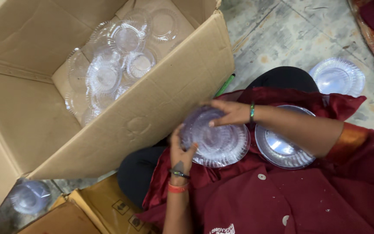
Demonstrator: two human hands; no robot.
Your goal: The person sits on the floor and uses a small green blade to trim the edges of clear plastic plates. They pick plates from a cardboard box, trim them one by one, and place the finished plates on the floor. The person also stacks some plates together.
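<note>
The large open brown cardboard box (109,108) runs off the top and left edges. How many clear plastic plates (217,138) are stacked in the hands cannot be told. A thin green stick (225,85) is half hidden behind the box's corner. A blurred clear plastic object (29,197) at the lower left stays unidentifiable.

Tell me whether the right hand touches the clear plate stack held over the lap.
Touching: the head view shows the right hand fingers lying on the clear plate stack.
</note>
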